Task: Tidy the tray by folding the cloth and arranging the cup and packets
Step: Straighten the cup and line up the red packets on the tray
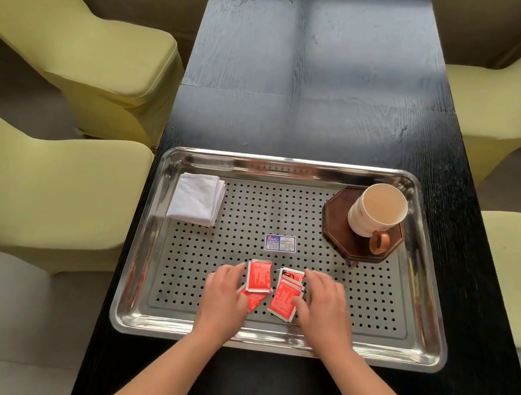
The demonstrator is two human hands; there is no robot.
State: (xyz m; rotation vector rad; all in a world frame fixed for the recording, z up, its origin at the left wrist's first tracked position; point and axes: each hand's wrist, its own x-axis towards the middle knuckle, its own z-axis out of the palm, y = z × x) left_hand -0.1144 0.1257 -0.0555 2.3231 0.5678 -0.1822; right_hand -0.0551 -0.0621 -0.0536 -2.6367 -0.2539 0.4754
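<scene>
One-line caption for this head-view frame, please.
Both hands, left hand and right hand, gather red packets on a steel tray; cloth folded, cup on coaster.

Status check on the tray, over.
Both hands, left and right, open on red packets. Cloth folded, cup on coaster. Nothing obstructing.

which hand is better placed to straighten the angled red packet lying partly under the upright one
Left. The left hand already rests beside that angled red packet, fingertips at its edge. The right hand is busy on the other red packets, farther right.
</scene>
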